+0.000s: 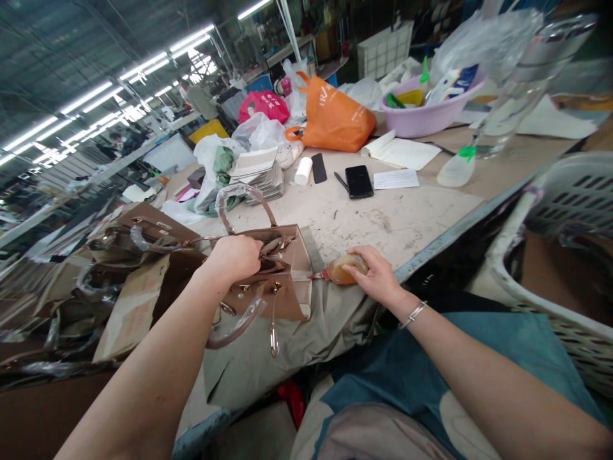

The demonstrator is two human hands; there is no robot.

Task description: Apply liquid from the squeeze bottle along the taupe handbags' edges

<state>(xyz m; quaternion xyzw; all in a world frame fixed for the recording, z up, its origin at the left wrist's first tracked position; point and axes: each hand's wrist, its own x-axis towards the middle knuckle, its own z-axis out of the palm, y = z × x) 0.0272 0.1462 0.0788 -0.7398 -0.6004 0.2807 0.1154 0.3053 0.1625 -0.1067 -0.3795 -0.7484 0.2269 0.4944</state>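
A brown handbag (301, 262) lies on grey-green cloth (272, 351) near the table's front edge, its opening towards my left hand. Plastic film wraps its two handles (246, 322). My left hand (235, 259) is closed at the bag's mouth, with the fingertips partly hidden by the opening; they seem to grip its edge. In my right hand (376, 275) is a squeeze bottle (343, 269) of amber liquid, held on its side. Its narrow red tip points left and meets the end panel of the bag, or nearly so. A metal zipper pull (274, 338) hangs at the bag's front.
More brown handbags (163, 249) crowd the left side. Behind are a stack of grey pieces (258, 172), a phone (359, 181), an orange tote (335, 115) and a purple basin (421, 118). A clear bottle (507, 115) and a white plastic basket (507, 236) stand at right.
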